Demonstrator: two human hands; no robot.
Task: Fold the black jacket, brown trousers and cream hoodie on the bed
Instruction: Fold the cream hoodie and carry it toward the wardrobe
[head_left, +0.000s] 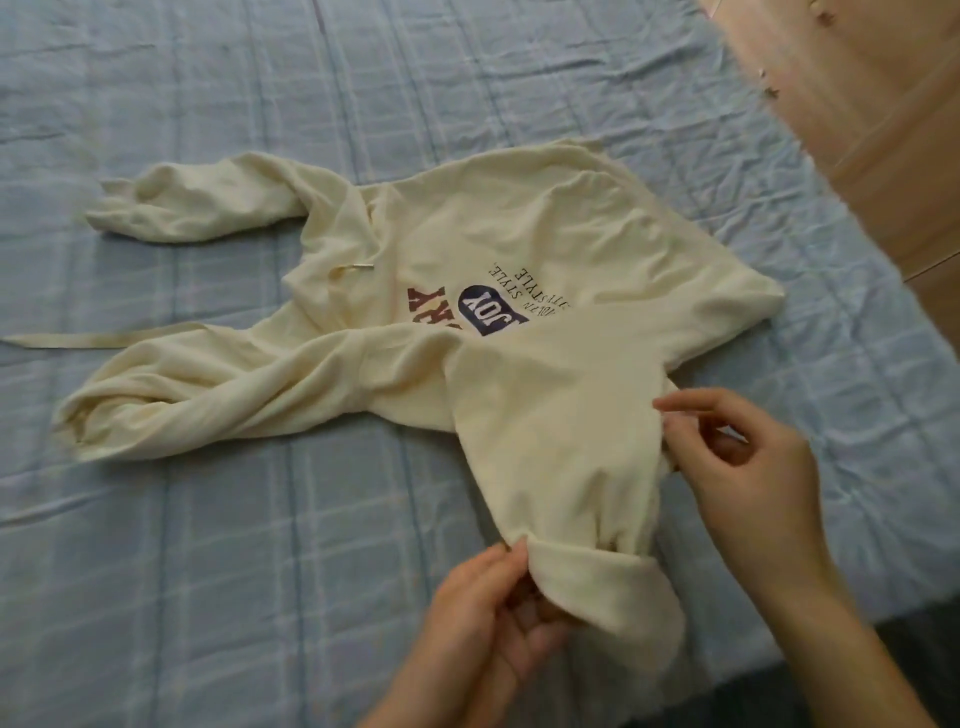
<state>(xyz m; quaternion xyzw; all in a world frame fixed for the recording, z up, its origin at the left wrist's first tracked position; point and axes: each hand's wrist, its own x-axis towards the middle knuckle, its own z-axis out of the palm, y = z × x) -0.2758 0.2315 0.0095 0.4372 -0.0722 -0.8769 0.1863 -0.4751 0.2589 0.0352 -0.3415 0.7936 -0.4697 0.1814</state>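
While the cream hoodie (519, 249) lies spread print-up across the blue checked bedsheet (208, 545), its hood (332, 260) points left and its hem sits right, so the body's long axis runs left to right across the bed. One sleeve (550, 441) is folded over the chest and comes down toward the near edge, where both hands meet it. The left hand (498, 618) has its fingers curled round the turned-back cuff (587, 577), pinching it from the left. The right hand (748, 467) sits just right of the same sleeve, fingertips curled onto its edge higher up, seemingly pinching the cloth; the thumb contact is partly hidden, so I judge this a light grip rather than a firm one.

The other sleeve (208, 197) trails to the far left, well apart from both hands, and the bunched fabric at near left (218, 400) lies closer to the left hand. A drawstring (104, 340) runs off leftward from the hood.

What the coming move likely turns on is that the held sleeve lies crosswise to the body's axis: it wants laying flat on the chest. Neither the black jacket nor the brown trousers is in view.
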